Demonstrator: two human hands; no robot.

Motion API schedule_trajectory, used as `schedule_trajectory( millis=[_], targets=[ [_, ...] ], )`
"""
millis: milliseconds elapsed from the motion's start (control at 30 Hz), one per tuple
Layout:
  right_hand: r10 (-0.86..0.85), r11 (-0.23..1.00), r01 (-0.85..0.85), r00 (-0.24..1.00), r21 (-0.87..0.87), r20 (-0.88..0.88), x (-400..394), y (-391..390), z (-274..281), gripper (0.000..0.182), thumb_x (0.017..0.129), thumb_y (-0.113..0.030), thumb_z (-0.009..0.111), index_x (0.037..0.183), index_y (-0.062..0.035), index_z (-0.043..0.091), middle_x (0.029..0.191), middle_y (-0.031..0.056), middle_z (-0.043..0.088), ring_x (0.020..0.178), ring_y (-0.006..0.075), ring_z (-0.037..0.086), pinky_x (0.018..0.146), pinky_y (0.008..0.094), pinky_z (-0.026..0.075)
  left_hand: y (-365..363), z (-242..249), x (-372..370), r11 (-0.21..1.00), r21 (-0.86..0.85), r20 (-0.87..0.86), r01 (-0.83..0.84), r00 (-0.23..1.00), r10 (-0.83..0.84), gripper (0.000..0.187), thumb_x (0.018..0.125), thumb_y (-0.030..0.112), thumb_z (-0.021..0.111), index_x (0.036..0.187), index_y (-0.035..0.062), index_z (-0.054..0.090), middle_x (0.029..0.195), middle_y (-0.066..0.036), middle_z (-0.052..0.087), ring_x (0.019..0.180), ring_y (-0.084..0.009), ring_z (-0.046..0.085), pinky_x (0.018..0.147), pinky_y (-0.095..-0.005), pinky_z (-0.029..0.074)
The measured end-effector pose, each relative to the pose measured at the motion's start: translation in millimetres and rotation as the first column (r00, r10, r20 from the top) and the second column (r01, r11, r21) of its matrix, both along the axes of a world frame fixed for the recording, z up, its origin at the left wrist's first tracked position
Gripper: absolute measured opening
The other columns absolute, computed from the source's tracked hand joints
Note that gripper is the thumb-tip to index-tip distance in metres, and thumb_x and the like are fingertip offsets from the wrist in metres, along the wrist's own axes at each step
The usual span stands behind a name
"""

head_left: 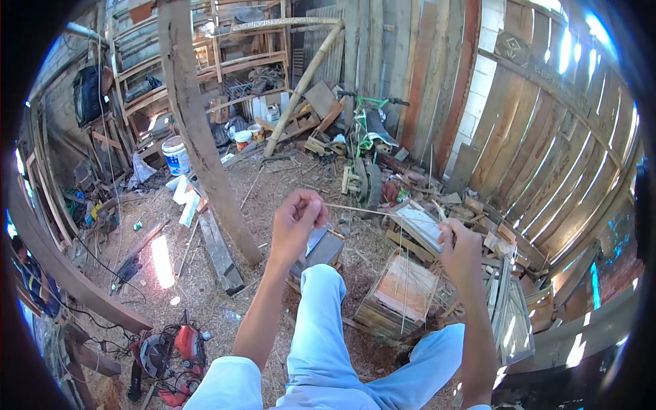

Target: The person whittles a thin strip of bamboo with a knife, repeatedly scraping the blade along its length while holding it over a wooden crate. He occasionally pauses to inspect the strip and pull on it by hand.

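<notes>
A thin pale strip [372,210], like split wood or cane, stretches between my hands above my lap. My left hand [298,217] pinches its left end between thumb and fingers. My right hand [460,247] is closed around the other end, where a short pale end sticks up above the fingers. Below the strip, a thin strand [406,290] hangs down in front of a wooden box [400,290]. A dark block [322,251] lies beyond my knee, partly hidden by my left hand and leg.
Wood scraps [499,239] pile up at the right. A small bike [369,150] stands ahead, and a wooden post [205,137] rises at the left. Red power tools [188,344] with cords lie on the shavings-covered floor. A white bucket [175,156] stands behind the post.
</notes>
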State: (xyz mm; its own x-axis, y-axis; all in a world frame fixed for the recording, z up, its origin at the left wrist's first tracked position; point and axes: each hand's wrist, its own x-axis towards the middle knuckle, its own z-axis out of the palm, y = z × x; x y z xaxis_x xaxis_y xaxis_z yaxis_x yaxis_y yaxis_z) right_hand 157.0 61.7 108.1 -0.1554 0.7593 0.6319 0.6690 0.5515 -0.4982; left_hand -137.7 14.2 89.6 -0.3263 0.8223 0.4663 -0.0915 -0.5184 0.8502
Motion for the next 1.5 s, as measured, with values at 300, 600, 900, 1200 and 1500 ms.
schedule_trajectory(
  millis=[300,600,900,1200,1500],
  targets=[
    [0.104,0.980,-0.136,0.972,0.147,0.209,-12.6,16.4,70.2,0.008,0.086,-0.006,0.051,0.087,-0.0036,0.058,0.072,0.0167,0.062,0.074,0.0388,0.060,0.065,0.0470,0.045,-36.3,26.6,16.8,0.973,0.159,-0.763,-0.168,0.604,0.229,0.005,0.084,0.004,0.058,0.087,0.0013,0.059,0.072,-0.013,0.061,0.064,-0.0177,0.059,0.061,-0.0298,0.046],
    [0.268,0.939,-0.247,0.961,0.241,-0.061,-9.9,-15.3,47.2,0.046,0.089,-0.001,0.048,0.134,-0.0066,0.044,0.071,0.0085,0.066,0.052,0.0176,0.056,0.054,0.0303,0.045,-24.9,5.7,73.8,0.991,-0.131,-0.408,-0.010,0.912,-0.044,0.008,0.092,0.007,0.054,0.095,0.0000,0.055,0.069,0.000,0.054,0.062,-0.0025,0.046,0.052,-0.0218,0.038],
    [0.345,0.676,-0.631,0.728,-0.381,-0.593,-6.1,-46.9,-2.9,0.039,0.095,-0.011,0.051,0.132,-0.0029,0.047,0.073,0.0034,0.064,0.055,0.0027,0.045,0.048,0.0184,0.036,-10.3,-2.9,113.2,0.953,-0.143,-0.232,0.266,0.927,-0.293,0.006,0.093,0.007,0.052,0.096,0.0014,0.054,0.077,0.003,0.054,0.066,-0.0006,0.047,0.056,-0.0188,0.037],
    [0.194,0.558,-0.712,0.611,-0.426,-0.767,14.4,-45.0,-17.2,0.033,0.095,-0.011,0.051,0.127,-0.0021,0.052,0.077,0.0057,0.060,0.049,0.0032,0.035,0.043,0.0177,0.027,-11.3,-19.1,134.9,0.971,-0.138,-0.316,0.195,0.920,-0.230,0.007,0.092,0.009,0.055,0.095,0.0027,0.058,0.071,0.005,0.053,0.060,-0.0002,0.043,0.052,-0.0175,0.033],
    [0.012,0.432,-0.766,0.532,-0.475,-0.847,29.4,-49.7,-20.6,0.037,0.090,-0.013,0.059,0.125,-0.0007,0.054,0.076,0.0028,0.061,0.050,0.0037,0.040,0.042,0.0180,0.028,-7.6,-39.5,146.1,0.951,-0.184,-0.243,0.250,0.925,-0.290,0.008,0.090,0.008,0.057,0.093,0.0009,0.059,0.065,0.005,0.051,0.056,-0.0002,0.041,0.048,-0.0196,0.031]
  ],
)
